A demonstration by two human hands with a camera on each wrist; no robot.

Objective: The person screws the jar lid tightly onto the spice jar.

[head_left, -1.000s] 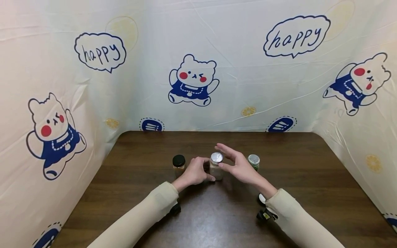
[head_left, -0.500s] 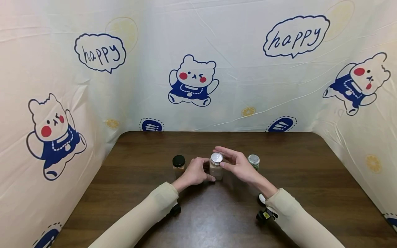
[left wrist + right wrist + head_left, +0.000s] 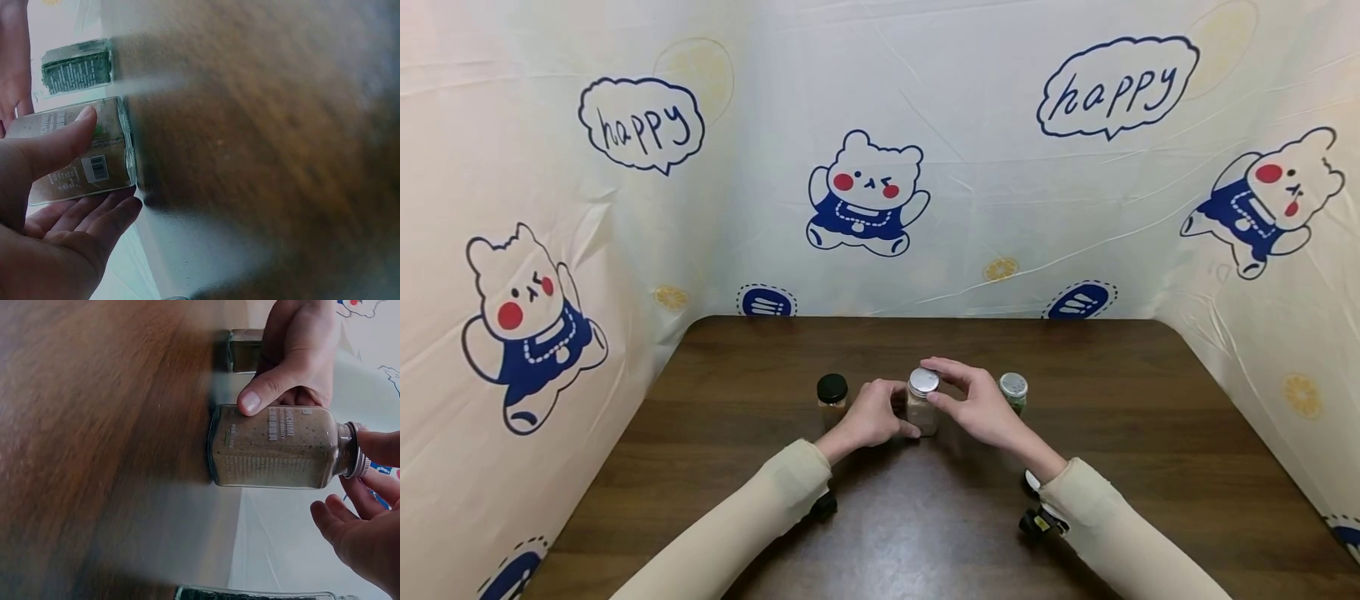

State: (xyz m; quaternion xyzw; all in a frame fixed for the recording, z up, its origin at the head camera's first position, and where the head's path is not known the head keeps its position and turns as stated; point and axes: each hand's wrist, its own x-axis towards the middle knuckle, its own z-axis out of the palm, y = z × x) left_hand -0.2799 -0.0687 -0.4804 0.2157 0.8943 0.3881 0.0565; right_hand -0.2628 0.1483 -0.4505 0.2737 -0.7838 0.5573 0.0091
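A square glass spice jar with pale brown contents stands upright mid-table. My left hand grips its body low down, the thumb across the near face and the fingers behind. On its silver metal lid, my right hand pinches with thumb and fingers on opposite sides; the right wrist view shows the thumb touching the lid rim. Printed lettering and a barcode show on the jar.
Left of the hands stands a black-capped spice jar, partly hidden by the left hand. Behind the right hand is a jar of green herbs with a silver lid. A black-and-white round item lies beside the right sleeve.
The right hand's raised fingers have come down and closed in on the silver lid. The left hand and the jar keep their place.
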